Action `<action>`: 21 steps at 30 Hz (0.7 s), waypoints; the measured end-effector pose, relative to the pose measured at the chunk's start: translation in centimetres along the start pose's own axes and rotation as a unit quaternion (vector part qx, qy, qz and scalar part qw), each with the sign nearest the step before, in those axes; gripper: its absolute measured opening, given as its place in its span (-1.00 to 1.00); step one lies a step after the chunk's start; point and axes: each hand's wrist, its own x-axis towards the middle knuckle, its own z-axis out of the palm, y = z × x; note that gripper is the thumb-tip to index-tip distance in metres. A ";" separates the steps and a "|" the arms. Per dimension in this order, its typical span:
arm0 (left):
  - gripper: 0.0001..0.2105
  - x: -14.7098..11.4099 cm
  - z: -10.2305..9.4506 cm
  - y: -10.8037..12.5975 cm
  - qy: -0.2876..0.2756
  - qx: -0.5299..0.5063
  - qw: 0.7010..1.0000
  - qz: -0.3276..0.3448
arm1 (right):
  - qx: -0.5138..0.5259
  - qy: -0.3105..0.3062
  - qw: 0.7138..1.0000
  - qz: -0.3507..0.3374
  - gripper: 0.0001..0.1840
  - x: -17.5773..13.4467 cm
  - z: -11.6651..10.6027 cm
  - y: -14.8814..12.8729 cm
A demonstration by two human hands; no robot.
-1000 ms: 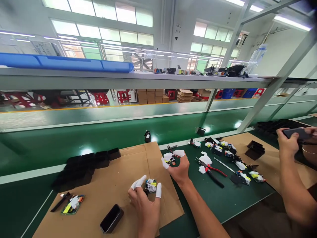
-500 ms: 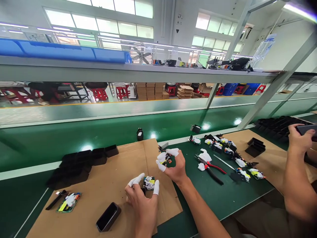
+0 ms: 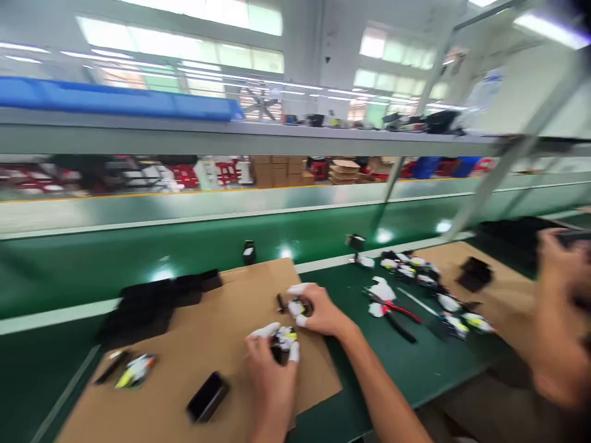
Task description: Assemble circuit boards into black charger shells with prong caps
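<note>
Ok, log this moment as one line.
left hand: grips small circuit board with white parts | right hand: grips second small board | surface: brown cardboard sheet | image: motion-blurred

White-capped fingers (image 3: 265,333), brown cardboard (image 3: 217,332), green belt (image 3: 138,258), red-handled pliers (image 3: 399,312), black trays (image 3: 157,301).

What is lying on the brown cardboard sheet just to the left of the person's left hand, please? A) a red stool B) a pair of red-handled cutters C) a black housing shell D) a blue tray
C: a black housing shell lies on the cardboard sheet beside the left hand; the red-handled cutters lie on the green mat, right of the right hand.
</note>
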 end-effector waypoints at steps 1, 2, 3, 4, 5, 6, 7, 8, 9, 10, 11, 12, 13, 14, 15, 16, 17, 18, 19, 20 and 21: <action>-0.69 -0.6 -0.2 0.2 -0.004 0.005 1.000 0.002 | 0.000 0.000 1.000 0.003 -0.39 -0.4 0.0 -0.1; -0.67 -1.1 -0.3 0.4 -0.010 0.013 1.000 0.005 | -0.002 0.005 1.000 0.012 -0.40 -0.7 0.0 -0.1; -0.64 -1.5 -0.3 0.4 -0.016 0.021 1.000 0.006 | -0.006 0.009 1.000 0.022 -0.41 -0.9 0.2 0.2; -0.62 -1.7 -0.2 0.3 -0.018 0.030 0.999 0.003 | -0.013 0.015 0.999 0.034 -0.43 -0.9 0.5 0.8; -0.59 -1.9 -0.1 0.1 -0.018 0.036 0.999 -0.002 | -0.020 0.016 0.999 0.043 -0.45 -0.9 0.9 1.3; -0.57 -1.9 0.0 -0.1 -0.016 0.041 0.999 -0.009 | -0.024 0.012 0.999 0.045 -0.47 -0.8 1.3 1.9; -0.56 -2.0 0.1 -0.2 -0.017 0.042 0.999 -0.015 | -0.027 0.003 0.999 0.044 -0.48 -0.8 1.6 2.4; -0.55 -2.0 0.1 -0.3 -0.018 0.040 0.999 -0.019 | -0.030 -0.005 0.999 0.042 -0.49 -0.8 1.9 2.7; -0.55 -2.0 0.1 -0.4 -0.021 0.034 0.999 -0.020 | -0.033 -0.012 0.999 0.039 -0.49 -0.9 2.0 2.9; -0.55 -2.0 0.1 -0.3 -0.025 0.026 0.999 -0.018 | -0.035 -0.019 0.999 0.037 -0.49 -0.9 2.1 3.0; -0.55 -1.9 0.1 -0.1 -0.029 0.016 0.999 -0.012 | -0.036 -0.024 0.998 0.035 -0.48 -1.0 2.2 3.0; -0.55 -1.9 0.1 0.1 -0.031 0.006 0.999 -0.003 | -0.035 -0.028 0.998 0.033 -0.46 -1.0 2.2 3.0; -0.54 -1.9 0.1 0.5 -0.032 -0.005 0.999 0.008 | -0.032 -0.030 0.999 0.032 -0.44 -1.0 2.2 3.0; -0.54 -2.1 0.0 1.0 -0.030 -0.014 0.999 0.020 | -0.029 -0.033 0.999 0.029 -0.42 -1.0 2.2 3.0; -0.54 -2.5 -0.3 1.4 -0.026 -0.021 0.999 0.033 | -0.024 -0.035 0.999 0.025 -0.41 -1.0 2.3 3.0; -0.56 -3.1 -0.8 1.8 -0.017 -0.032 0.998 0.050 | -0.018 -0.036 0.999 0.020 -0.40 -1.0 2.4 3.0; -0.59 -3.7 -1.7 2.1 -0.001 -0.049 0.996 0.075 | -0.013 -0.037 0.999 0.014 -0.40 -1.0 2.5 3.0; -0.63 -4.4 -2.9 2.1 0.016 -0.063 0.993 0.102 | -0.009 -0.039 0.999 0.007 -0.40 -1.0 2.6 3.1; -0.68 -4.9 -4.5 1.9 0.053 -0.095 0.984 0.140 | -0.004 -0.042 0.999 0.001 -0.40 -1.1 2.7 3.2; -0.67 -5.2 -6.5 1.2 0.090 -0.113 0.973 0.180 | -0.001 -0.044 0.999 -0.006 -0.40 -1.1 2.7 3.4; -0.70 -5.0 -8.8 0.2 0.113 -0.100 0.972 0.181 | -0.002 -0.044 0.999 -0.015 -0.40 -1.2 2.8 3.6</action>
